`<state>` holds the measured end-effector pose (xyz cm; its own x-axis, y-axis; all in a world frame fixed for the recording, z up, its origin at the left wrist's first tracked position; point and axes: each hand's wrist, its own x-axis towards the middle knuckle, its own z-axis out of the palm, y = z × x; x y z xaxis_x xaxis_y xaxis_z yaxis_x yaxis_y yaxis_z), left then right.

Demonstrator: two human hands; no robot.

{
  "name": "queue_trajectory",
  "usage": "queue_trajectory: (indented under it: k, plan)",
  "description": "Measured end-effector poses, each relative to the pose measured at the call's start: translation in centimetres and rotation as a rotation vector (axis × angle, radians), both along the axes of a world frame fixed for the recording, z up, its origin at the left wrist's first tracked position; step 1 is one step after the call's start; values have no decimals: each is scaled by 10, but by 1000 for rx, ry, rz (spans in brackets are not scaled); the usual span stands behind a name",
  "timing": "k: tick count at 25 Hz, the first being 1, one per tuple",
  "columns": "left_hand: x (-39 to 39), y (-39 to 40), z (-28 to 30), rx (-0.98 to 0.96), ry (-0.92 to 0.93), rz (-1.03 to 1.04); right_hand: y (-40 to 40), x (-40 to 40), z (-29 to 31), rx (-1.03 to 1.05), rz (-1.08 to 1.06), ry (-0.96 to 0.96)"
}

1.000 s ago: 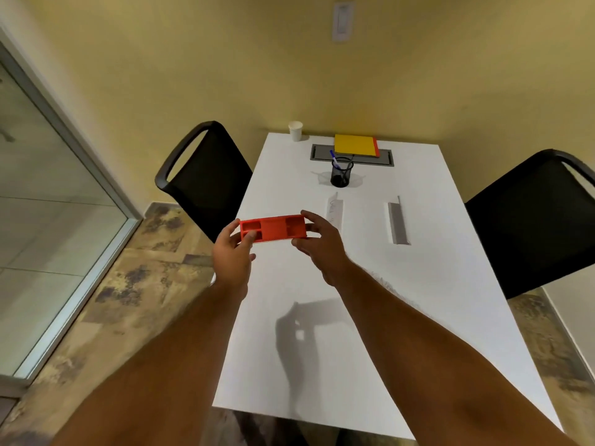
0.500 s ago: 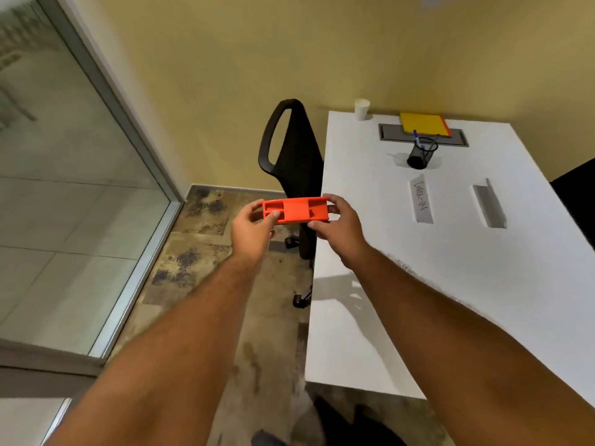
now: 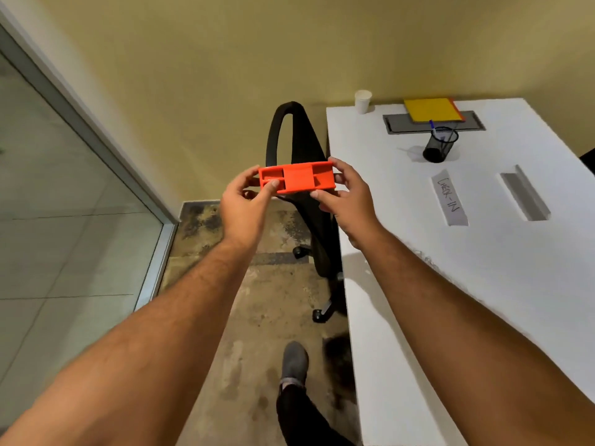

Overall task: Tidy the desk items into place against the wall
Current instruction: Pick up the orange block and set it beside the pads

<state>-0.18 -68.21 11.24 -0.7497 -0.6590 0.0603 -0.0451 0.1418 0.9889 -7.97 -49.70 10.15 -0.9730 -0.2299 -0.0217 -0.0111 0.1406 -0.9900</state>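
While both hands pinch its short ends, the orange rectangular plastic tray (image 3: 297, 177) hangs mid-frame, left of the white table (image 3: 483, 268). Left hand (image 3: 246, 206) and right hand (image 3: 349, 201) each close their grip on it. It looks light and stiff; end holds suit it.

Warm, fairly dim indoor light tints the yellow wall (image 3: 199, 75) and falls from above, casting a soft arm shadow on the white desk (image 3: 483, 284) near its left edge. Wide-angle distortion bows the desk edges and the glass partition frame (image 3: 80, 123). The shoe (image 3: 293, 362) at the bottom looks slightly blurred.
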Motion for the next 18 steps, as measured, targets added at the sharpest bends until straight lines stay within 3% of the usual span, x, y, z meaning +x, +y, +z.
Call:
queue_trajectory:
  k: [7,18]
  plan:
    - [-121,-68,10,-22,-88,-229,-67,-101,7,-66,-122,-70]
    - [-316,-163,-10,-213,-168,-489,-125,-254,11,157,-238,-75]
